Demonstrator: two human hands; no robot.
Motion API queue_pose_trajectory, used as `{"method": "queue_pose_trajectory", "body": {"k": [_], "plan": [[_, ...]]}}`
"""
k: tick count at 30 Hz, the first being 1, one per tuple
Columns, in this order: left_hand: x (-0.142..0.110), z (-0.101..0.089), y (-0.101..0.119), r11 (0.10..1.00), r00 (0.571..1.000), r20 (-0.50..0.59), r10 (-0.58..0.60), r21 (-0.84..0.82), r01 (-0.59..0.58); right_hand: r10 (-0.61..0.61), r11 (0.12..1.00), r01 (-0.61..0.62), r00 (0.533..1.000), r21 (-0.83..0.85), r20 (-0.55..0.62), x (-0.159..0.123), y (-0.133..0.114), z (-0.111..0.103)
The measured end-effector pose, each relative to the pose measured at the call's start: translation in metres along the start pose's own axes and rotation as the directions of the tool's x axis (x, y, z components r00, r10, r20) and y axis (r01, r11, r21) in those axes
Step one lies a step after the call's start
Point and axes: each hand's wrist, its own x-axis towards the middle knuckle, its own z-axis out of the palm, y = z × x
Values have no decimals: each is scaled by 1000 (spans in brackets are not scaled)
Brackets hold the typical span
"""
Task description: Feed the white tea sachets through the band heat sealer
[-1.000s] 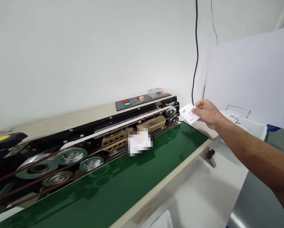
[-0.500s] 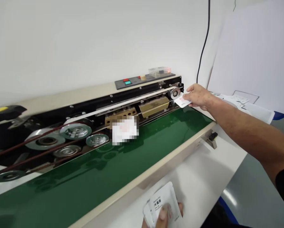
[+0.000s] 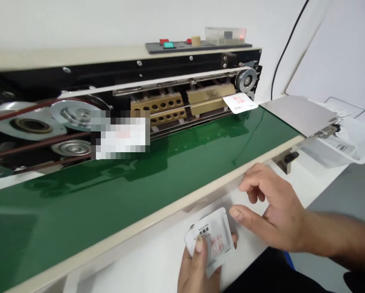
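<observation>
My left hand point(image 3: 197, 266) grips a small stack of white sachets point(image 3: 211, 240) with red print, low in the middle of the view. My right hand point(image 3: 272, 207) hovers just right of the stack, fingers apart and empty, its thumb close to the top sachet's edge. One white sachet point(image 3: 240, 102) sits at the right end of the sealing machine, its top edge caught between the bands by the metal roller point(image 3: 246, 79). Another white sachet point(image 3: 121, 136) rides further left along the green conveyor belt point(image 3: 133, 183).
The machine's control panel point(image 3: 197, 44) with red and green buttons tops the housing. A metal feed plate point(image 3: 298, 114) and a white tray point(image 3: 347, 144) with more sachets stand at the right. A black cable point(image 3: 287, 44) runs up the white wall.
My right hand let go of the sachet at the roller and came back down beside the stack in my left hand. The earlier sachet travelled further left on the belt.
</observation>
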Motion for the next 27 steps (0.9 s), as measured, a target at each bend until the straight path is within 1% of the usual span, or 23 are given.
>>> {"method": "queue_pose_trajectory", "body": {"k": [3,6,8,11,13,14,16,18,20,23,25,27], "plan": [[0,2,0,996,999,-11,-33,-85,32,144,983,-139,989,117,-43,-19,3,18],[3,-1,-2,990,1000,14,-28,-136,30,232,961,-227,973,155,-11,-31,4,27],[7,-5,-5,992,997,69,-19,-124,27,316,931,-326,945,165,79,-37,5,31],[12,-12,-8,995,982,184,-45,-84,61,438,838,-495,861,231,259,-45,8,37],[14,-16,-9,996,970,234,-66,-49,79,466,788,-562,811,250,354,-49,9,41],[15,-17,-9,997,966,250,-65,-24,74,464,780,-574,798,250,384,-51,8,43],[13,-18,-7,997,962,267,-65,45,55,447,780,-571,795,257,411,-52,7,47],[11,-18,-4,992,968,235,-83,115,57,432,778,-559,808,288,402,-53,5,50],[10,-17,-2,986,976,191,-104,146,76,419,774,-542,826,327,377,-54,4,51],[9,-13,0,992,978,181,-105,89,90,416,772,-528,840,353,348,-55,5,50],[10,-11,0,994,980,165,-107,31,104,448,759,-553,827,343,340,-54,6,47],[11,-10,1,993,985,124,-118,17,117,484,737,-590,801,329,353,-52,7,42]]}}
